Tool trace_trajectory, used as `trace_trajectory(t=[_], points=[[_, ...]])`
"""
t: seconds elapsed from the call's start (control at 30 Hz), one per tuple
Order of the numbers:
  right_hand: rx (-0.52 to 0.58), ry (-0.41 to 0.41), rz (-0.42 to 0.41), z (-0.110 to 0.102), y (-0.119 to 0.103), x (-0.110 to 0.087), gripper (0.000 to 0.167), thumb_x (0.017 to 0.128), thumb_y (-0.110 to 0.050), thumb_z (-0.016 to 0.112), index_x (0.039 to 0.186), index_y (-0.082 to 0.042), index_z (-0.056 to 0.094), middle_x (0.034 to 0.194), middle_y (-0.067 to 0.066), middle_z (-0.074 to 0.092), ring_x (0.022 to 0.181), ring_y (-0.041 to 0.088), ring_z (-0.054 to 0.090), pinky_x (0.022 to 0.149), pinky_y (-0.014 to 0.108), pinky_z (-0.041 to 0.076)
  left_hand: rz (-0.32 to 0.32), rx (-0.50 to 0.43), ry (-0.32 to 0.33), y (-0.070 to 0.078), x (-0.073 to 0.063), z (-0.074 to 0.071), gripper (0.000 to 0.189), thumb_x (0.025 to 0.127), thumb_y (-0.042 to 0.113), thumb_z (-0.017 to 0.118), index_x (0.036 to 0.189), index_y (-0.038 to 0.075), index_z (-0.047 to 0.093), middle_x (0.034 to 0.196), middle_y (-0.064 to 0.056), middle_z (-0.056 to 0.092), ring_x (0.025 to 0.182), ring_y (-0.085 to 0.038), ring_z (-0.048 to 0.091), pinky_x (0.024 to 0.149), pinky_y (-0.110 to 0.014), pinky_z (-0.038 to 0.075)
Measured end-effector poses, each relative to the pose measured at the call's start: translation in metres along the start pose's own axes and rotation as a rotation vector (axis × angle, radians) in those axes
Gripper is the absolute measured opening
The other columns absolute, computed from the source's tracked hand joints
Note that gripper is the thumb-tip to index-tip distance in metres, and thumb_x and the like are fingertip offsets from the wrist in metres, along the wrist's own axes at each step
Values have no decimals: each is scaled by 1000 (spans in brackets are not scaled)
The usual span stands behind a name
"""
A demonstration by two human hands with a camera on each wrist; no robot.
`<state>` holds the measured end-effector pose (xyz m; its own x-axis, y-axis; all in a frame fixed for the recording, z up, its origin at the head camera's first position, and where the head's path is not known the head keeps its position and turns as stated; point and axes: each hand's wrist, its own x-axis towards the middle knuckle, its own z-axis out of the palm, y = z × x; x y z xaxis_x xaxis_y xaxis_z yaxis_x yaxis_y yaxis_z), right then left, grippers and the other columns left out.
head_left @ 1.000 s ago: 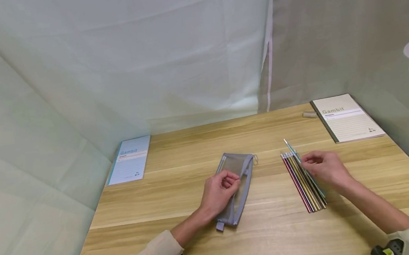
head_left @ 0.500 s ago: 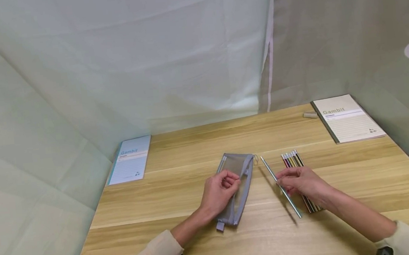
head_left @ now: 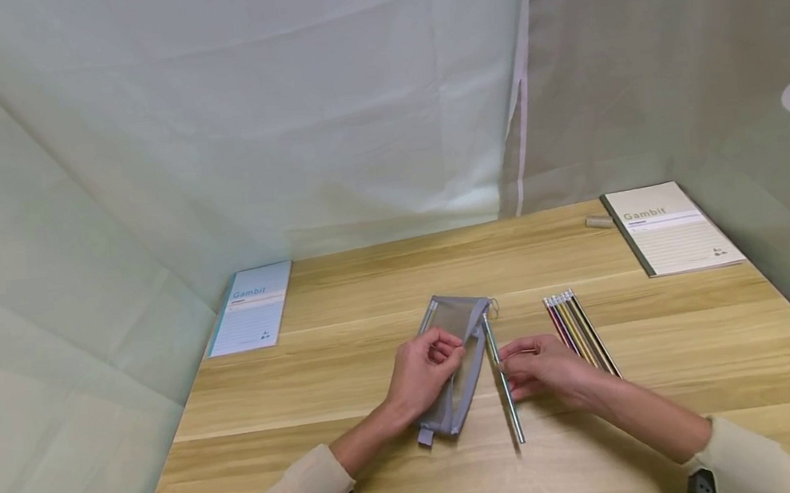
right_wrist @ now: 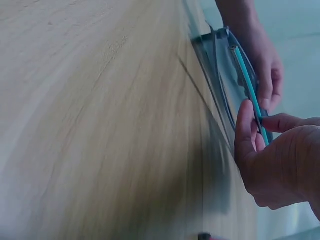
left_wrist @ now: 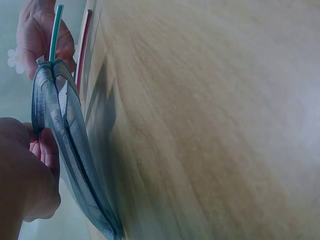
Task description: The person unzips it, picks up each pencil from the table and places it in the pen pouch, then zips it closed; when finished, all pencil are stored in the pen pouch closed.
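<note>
A grey mesh zip pencil case (head_left: 454, 314) lies on the table, its zip side gaping in the left wrist view. My left hand (head_left: 422, 370) pinches the upper edge of its opening. Between thumb and fingers, my right hand (head_left: 541, 366) holds a teal pencil (head_left: 513, 419) just right of the case, tilted, its eraser end away from me. In the right wrist view that pencil (right_wrist: 244, 70) appears in front of the case's opening; whether it touches the case I cannot tell. Something slim and pale shows at the case's far left edge.
Right of my right hand lie several pencils (head_left: 577, 332) side by side, partly hidden by my forearm. A blue notebook (head_left: 250, 310) sits at the far left of the table, a beige notebook (head_left: 675, 229) at the far right. Beside the latter is a small greyish-brown cylinder (head_left: 599, 222).
My right hand has lifted the teal pencil off the row of pencils and carried it left to the pencil case. My left hand has stayed in place on the case.
</note>
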<state>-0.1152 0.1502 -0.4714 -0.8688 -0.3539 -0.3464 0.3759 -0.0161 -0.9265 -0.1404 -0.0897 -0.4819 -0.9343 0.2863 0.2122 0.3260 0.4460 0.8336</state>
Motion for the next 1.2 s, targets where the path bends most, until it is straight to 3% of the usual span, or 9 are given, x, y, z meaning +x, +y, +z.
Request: trace_trajectory(t=[0.6,1.2], points=[[187,114,3,26,1,28,35,97,8,65,128,20,52,91,17,71,71,18,73,76,33,64,18,3,-8,0,0,1,5,94,7,78,99,8,76,84,4,74,72,-5,68,66,-24,59],[265,217,-13,44,0,33,28,100,10,63,125,19,55,93,17,76,71,20,75,75,34,64,26,22,-1,1,0,1,7,94,6,79,99,10,76,85,3,76,73,-5,69,67,-24,59]])
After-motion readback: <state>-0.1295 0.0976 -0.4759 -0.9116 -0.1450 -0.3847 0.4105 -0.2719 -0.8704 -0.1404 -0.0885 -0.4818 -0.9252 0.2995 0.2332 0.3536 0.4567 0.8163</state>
